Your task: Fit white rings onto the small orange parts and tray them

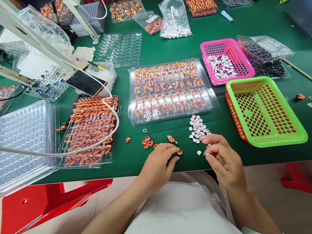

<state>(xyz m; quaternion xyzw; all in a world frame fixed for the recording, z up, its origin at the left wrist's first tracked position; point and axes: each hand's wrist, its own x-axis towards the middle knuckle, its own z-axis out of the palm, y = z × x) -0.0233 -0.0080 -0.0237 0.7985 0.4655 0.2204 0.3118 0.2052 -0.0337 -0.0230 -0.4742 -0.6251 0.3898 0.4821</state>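
My left hand (162, 164) is at the table's front edge, thumb and fingertips closed at the rim of a small round orange part (179, 152). Between the thumb and forefinger of my right hand (225, 160) is a small white disc (207, 154), seen nearly edge-on. A loose white disc (199, 152) lies between the hands, and a pile of white discs (197, 127) sits just beyond my right hand. Several round orange parts (146, 146) lie past my left hand, some partly hidden by it. A longer orange piece (170, 138) rests between the two groups.
A clear tray (212, 100) of orange pieces lies ahead. To the right are a green basket (298, 138) and a pink basket (246, 69) with white discs. At left, orange parts fill another tray (91, 138), crossed by a white cable (65, 154). A phone (86, 83) lies behind.
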